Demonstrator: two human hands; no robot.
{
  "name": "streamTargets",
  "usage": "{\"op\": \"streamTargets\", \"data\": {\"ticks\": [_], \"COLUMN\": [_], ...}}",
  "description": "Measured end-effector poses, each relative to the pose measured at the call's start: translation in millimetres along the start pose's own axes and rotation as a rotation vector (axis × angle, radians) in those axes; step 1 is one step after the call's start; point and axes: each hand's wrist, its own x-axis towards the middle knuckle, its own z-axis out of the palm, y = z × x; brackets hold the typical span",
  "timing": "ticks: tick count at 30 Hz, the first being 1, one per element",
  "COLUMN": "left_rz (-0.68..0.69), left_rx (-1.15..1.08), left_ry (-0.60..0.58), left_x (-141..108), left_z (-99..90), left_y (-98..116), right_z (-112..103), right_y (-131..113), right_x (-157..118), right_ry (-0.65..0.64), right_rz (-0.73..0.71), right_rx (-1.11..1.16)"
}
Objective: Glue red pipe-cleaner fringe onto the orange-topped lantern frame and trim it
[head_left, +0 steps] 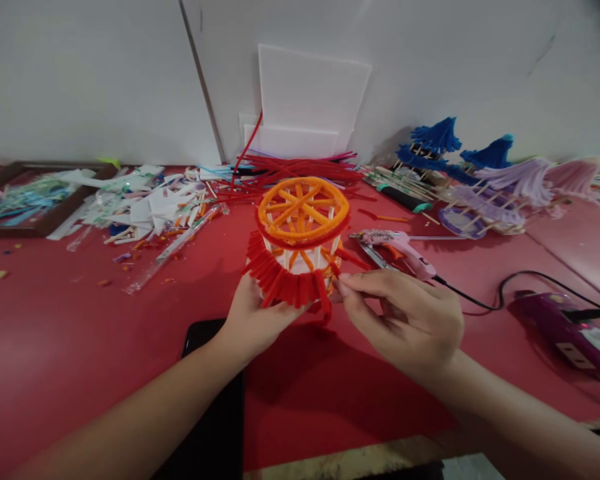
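My left hand is wrapped round the lower part of a round craft model, its fingertips hidden behind it. The model has an orange spoked ring on top, pale posts below it, and a fringe of red fuzzy pieces round its front and left. At the model's right side, my right hand pinches with thumb and forefinger at the end of a red fuzzy piece.
A pink glue gun lies just right of the model, its cord running to a purple power block. Blue and lilac models, red stems, scraps, a brown tray and a black phone surround it.
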Motion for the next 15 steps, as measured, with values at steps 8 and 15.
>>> {"op": "streamTargets", "data": {"ticks": [8, 15], "left_rz": [0.009, -0.103], "left_rx": [-0.101, -0.086], "left_ry": [-0.066, 0.23], "left_x": [-2, -1], "left_z": [2.1, -6.5], "left_y": [0, -9], "right_z": [-1, -10], "right_y": [0, 6], "right_x": [0, 0], "right_ry": [-0.032, -0.073], "right_rz": [-0.013, 0.016], "right_rx": [-0.012, -0.003]}}
